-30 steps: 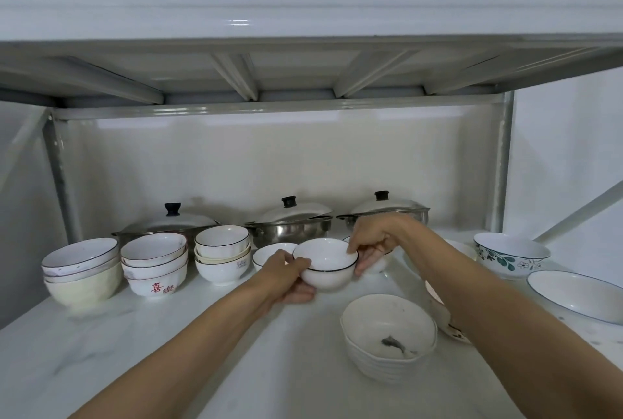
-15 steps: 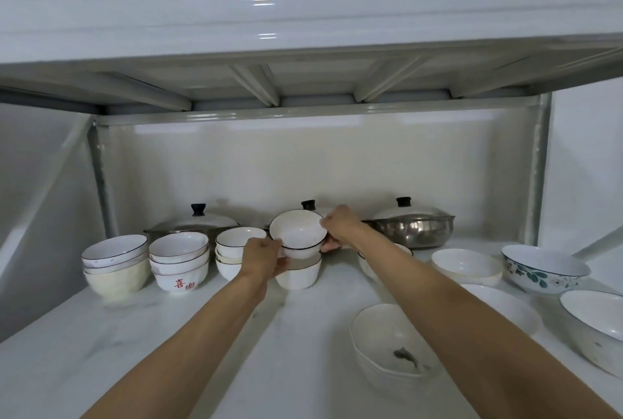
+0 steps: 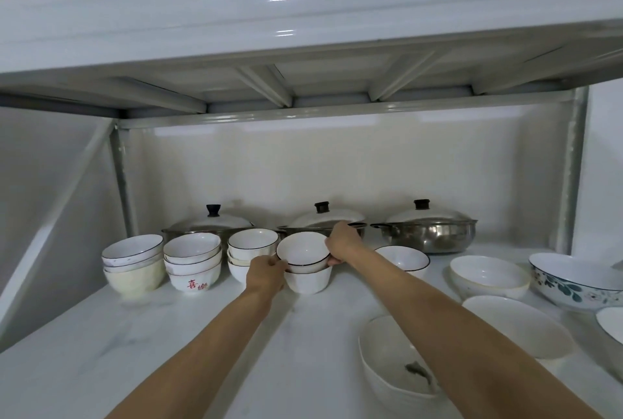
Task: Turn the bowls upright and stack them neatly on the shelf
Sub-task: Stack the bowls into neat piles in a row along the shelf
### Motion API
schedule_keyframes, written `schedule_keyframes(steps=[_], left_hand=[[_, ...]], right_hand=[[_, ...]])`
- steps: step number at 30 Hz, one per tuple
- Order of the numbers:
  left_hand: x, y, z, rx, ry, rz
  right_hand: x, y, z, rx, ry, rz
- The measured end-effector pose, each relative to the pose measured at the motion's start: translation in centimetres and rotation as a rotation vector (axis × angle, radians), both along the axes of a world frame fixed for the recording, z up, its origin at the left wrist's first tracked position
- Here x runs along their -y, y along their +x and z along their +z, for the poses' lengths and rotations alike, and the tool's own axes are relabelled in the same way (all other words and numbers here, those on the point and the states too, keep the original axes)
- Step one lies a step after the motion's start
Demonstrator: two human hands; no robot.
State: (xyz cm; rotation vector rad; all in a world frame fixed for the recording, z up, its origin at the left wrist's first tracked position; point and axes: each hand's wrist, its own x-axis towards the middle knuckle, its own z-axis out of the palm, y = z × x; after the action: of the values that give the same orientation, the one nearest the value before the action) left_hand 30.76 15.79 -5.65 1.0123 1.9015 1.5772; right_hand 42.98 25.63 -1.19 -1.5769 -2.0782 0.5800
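Note:
A white bowl with a dark rim (image 3: 302, 251) sits upright inside another white bowl (image 3: 308, 280) near the back of the white shelf (image 3: 168, 344). My left hand (image 3: 266, 275) grips its left side and my right hand (image 3: 342, 243) grips its right rim. To the left stand three stacks of upright bowls: a cream-bottomed stack (image 3: 133, 262), a stack with red characters (image 3: 193, 263), and a dark-rimmed stack (image 3: 251, 246). My arms hide part of the shelf.
Three lidded steel pots (image 3: 426, 230) line the back wall. To the right sit a dark-rimmed bowl (image 3: 404, 258), a plain white bowl (image 3: 488, 277), a leaf-patterned bowl (image 3: 573, 280), a flat white dish (image 3: 519, 327) and a fish-marked bowl (image 3: 397, 368). An upper shelf (image 3: 303, 14) hangs overhead.
Both hands carried the dark-rimmed bowl from the shelf's middle to the back, then lowered it into the white bowl beside the stacks.

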Motion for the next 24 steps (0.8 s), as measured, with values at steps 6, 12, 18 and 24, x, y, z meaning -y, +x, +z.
schedule_keyframes(steps=[6,12,18,24], left_hand=[[-0.5,-0.1,-0.6,-0.119,-0.008,0.029],[-0.7,-0.3,-0.6,-0.136,-0.015,0.011],[0.7,1.1,0.5,-0.168,0.026,-0.048],[3.5,5.1,2.4,-0.17,-0.095,-0.4]], right_hand=[[0.1,0.4,0.0,0.015,0.028,-0.002],[-0.4,0.3,0.0,0.006,0.012,0.025],[-0.1,1.8,0.8,-0.004,0.127,0.027],[1.6,3.7,2.5,0.061,-0.003,0.101]])
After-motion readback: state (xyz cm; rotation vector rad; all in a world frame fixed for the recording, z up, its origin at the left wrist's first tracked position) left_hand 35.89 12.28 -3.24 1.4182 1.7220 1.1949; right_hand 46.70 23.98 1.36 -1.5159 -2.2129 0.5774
